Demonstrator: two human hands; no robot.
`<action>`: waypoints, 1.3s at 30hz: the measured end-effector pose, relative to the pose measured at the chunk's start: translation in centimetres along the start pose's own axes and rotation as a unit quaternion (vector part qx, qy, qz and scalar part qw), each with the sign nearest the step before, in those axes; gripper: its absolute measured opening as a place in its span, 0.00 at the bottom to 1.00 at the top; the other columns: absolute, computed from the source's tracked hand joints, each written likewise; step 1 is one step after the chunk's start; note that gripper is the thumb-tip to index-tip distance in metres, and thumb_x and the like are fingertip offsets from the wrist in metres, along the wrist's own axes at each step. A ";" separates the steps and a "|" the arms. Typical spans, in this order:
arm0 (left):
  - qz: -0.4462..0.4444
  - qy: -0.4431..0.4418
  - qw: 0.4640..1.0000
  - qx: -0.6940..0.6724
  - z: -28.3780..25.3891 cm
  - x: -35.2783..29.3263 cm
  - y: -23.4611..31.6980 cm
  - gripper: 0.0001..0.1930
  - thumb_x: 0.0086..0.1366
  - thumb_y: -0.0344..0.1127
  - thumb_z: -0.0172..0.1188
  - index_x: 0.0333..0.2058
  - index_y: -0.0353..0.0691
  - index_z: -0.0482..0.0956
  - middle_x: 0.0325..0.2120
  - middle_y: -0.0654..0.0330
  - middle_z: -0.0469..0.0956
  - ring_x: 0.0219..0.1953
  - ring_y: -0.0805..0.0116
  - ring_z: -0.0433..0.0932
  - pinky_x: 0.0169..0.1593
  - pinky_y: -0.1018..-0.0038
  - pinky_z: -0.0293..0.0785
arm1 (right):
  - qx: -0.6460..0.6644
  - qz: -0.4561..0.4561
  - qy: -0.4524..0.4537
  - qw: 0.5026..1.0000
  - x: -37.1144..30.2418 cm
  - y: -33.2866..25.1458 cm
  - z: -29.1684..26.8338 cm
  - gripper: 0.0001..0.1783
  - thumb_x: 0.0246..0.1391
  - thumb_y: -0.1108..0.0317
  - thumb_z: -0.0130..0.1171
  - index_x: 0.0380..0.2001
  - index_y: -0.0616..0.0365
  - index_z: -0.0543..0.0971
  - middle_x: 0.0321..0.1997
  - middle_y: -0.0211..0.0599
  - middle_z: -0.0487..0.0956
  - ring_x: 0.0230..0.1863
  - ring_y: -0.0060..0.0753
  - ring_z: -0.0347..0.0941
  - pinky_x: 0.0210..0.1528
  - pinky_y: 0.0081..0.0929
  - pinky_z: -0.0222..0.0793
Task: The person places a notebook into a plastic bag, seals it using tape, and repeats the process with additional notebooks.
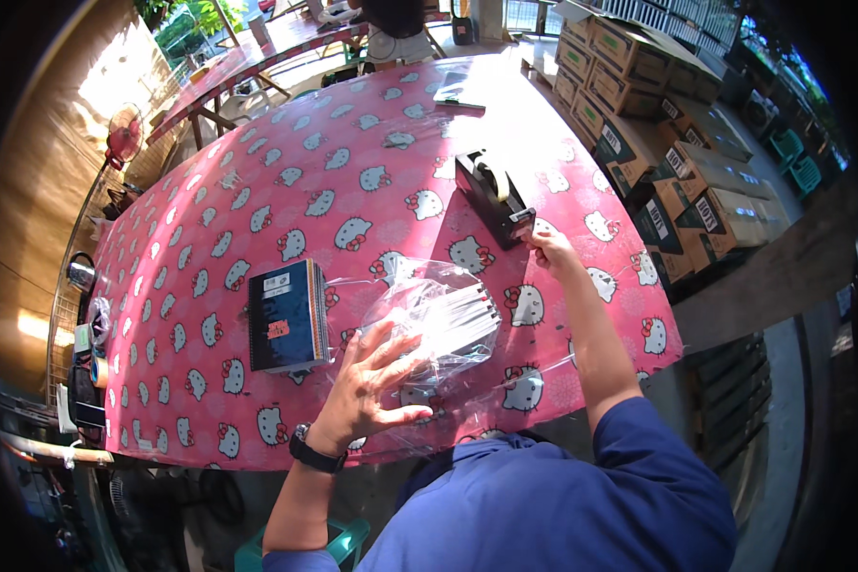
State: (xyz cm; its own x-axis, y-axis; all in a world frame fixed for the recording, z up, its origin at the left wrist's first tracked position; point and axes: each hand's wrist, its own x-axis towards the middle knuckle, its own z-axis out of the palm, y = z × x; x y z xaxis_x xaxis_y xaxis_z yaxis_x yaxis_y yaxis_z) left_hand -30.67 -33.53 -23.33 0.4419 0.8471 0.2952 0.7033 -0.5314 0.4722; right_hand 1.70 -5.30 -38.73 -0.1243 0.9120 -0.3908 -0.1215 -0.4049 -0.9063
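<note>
My left hand (377, 374) lies with fingers spread on a clear plastic bag (410, 310). Inside the bag is a bundle of slim white sticks (456, 322) with dark and red ends, which look like pens. My right hand (553, 252) is closed in a pinch at the cutter end of a black tape dispenser (494, 205). It seems to grip the tape's free end, though the strip itself is hard to see. A roll of tape (491, 176) sits in the dispenser. Left of the bag lies a stack of spiral notebooks (289, 315) with a dark blue cover.
A pink patterned cloth (257, 219) covers the table. Farther back, a clear packet with a dark edge (459, 92) lies in bright sunlight. Cardboard boxes (639, 143) are stacked beyond the right edge. A red fan (124, 135) stands at the left, and a green stool (343, 545) is below.
</note>
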 end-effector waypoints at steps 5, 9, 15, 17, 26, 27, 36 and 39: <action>-0.001 -0.016 1.000 0.013 0.1 -0.2 0.0 0.35 0.42 0.55 0.69 0.51 0.51 0.73 0.57 0.61 0.66 0.63 0.51 0.55 0.63 0.55 0.48 | -0.594 -0.179 0.176 0.765 -1.2 -4.5 0.2 0.13 0.48 0.61 0.63 0.25 0.63 0.81 0.19 0.32 0.78 0.21 0.23 0.74 0.23 0.22 0.68; 0.002 0.006 1.000 -0.001 0.6 -0.9 -0.9 0.35 0.43 0.58 0.67 0.52 0.54 0.73 0.58 0.62 0.65 0.63 0.50 0.55 0.61 0.50 0.48 | -0.320 -0.133 -0.248 0.905 -14.2 -12.6 9.9 0.15 0.52 0.55 0.60 0.29 0.58 0.82 0.20 0.24 0.73 0.25 0.13 0.64 0.27 0.20 0.59; 0.008 -0.008 1.000 0.025 0.3 0.0 -0.3 0.35 0.43 0.63 0.64 0.50 0.57 0.75 0.62 0.57 0.58 0.64 0.49 0.53 0.60 0.44 0.47 | -0.422 -0.147 -0.408 0.796 -19.9 -13.5 16.8 0.14 0.51 0.58 0.61 0.25 0.60 0.81 0.18 0.24 0.72 0.22 0.16 0.66 0.26 0.19 0.62; 0.021 -0.012 0.999 0.033 0.4 -0.1 -0.5 0.36 0.42 0.63 0.64 0.52 0.57 0.74 0.63 0.56 0.55 0.64 0.50 0.52 0.60 0.42 0.46 | -0.484 -0.119 -0.374 0.782 -20.1 -13.2 17.6 0.16 0.49 0.57 0.63 0.21 0.60 0.80 0.17 0.26 0.74 0.21 0.18 0.69 0.25 0.20 0.64; 0.014 -0.062 0.995 0.082 -0.6 3.0 0.9 0.38 0.42 0.60 0.65 0.55 0.60 0.70 0.62 0.56 0.55 0.65 0.52 0.48 0.61 0.40 0.31 | -0.632 -0.240 -0.225 0.702 -19.3 -10.6 16.6 0.25 0.37 0.45 0.66 0.15 0.59 0.78 0.16 0.42 0.75 0.20 0.39 0.73 0.25 0.34 0.66; 0.027 -0.055 0.995 0.074 -0.8 3.7 1.1 0.38 0.43 0.60 0.64 0.55 0.60 0.69 0.61 0.56 0.56 0.65 0.53 0.47 0.62 0.40 0.27 | -0.604 -0.203 -0.240 0.733 -19.4 -10.9 16.6 0.24 0.38 0.47 0.66 0.15 0.59 0.77 0.15 0.40 0.74 0.19 0.35 0.72 0.24 0.33 0.65; 0.026 -0.149 0.971 0.186 -0.5 4.9 0.8 0.41 0.42 0.67 0.60 0.58 0.69 0.63 0.60 0.61 0.60 0.66 0.55 0.44 0.59 0.34 0.19 | -0.516 -0.152 -0.280 0.795 -18.6 -9.7 15.6 0.21 0.41 0.49 0.65 0.17 0.57 0.78 0.16 0.38 0.76 0.19 0.29 0.72 0.24 0.31 0.66; 0.070 -0.084 0.962 0.249 0.1 3.8 -0.4 0.39 0.41 0.71 0.58 0.55 0.65 0.69 0.60 0.63 0.59 0.66 0.49 0.44 0.61 0.37 0.22 | -0.703 -0.294 -0.175 0.623 -19.8 -10.4 16.2 0.30 0.37 0.39 0.62 0.19 0.62 0.79 0.22 0.46 0.79 0.26 0.45 0.77 0.30 0.40 0.71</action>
State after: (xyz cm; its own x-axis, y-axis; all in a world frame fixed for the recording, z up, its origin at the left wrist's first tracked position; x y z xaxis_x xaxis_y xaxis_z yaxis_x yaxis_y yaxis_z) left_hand -29.18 -30.15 -22.49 0.6054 0.7778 0.1689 0.7920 -0.6097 -0.0314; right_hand -10.53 -20.17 -18.92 -0.7034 0.7054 -0.0879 0.7045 0.6753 -0.2183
